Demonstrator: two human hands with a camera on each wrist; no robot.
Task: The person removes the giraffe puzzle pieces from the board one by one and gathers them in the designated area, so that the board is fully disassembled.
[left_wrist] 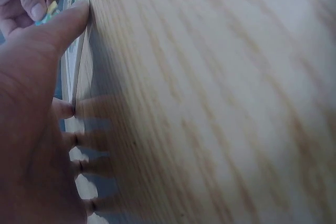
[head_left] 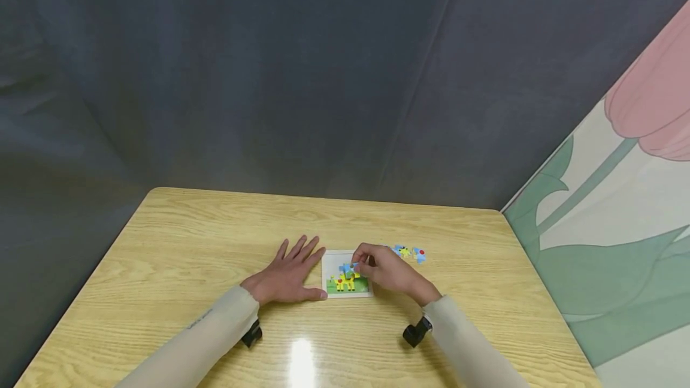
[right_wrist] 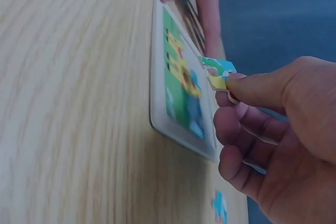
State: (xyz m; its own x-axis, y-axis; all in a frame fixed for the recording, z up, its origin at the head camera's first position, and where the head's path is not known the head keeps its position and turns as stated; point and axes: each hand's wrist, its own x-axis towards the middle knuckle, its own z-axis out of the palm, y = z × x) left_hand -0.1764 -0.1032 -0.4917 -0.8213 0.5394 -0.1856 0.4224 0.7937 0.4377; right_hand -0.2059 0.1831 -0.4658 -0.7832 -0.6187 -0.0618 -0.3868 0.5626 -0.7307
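A jigsaw puzzle tray [head_left: 331,256] with a white frame lies on the table, its lower part filled with pieces picturing a yellow giraffe on green grass. My left hand [head_left: 286,279] lies flat with fingers spread, thumb and index finger touching the tray's left edge. Above the tray, my right hand [head_left: 390,269] pinches a puzzle piece [right_wrist: 219,71] between thumb and index finger; it shows blue, green and yellow. In the right wrist view the piece is tilted and apart from the tray. The right fingers hide part of the tray in the head view.
Several loose puzzle pieces [head_left: 403,251] lie on the wooden table [head_left: 226,226] behind and right of the tray. A dark curtain [head_left: 269,76] hangs behind the table, and a flower-patterned cloth [head_left: 620,238] borders its right side.
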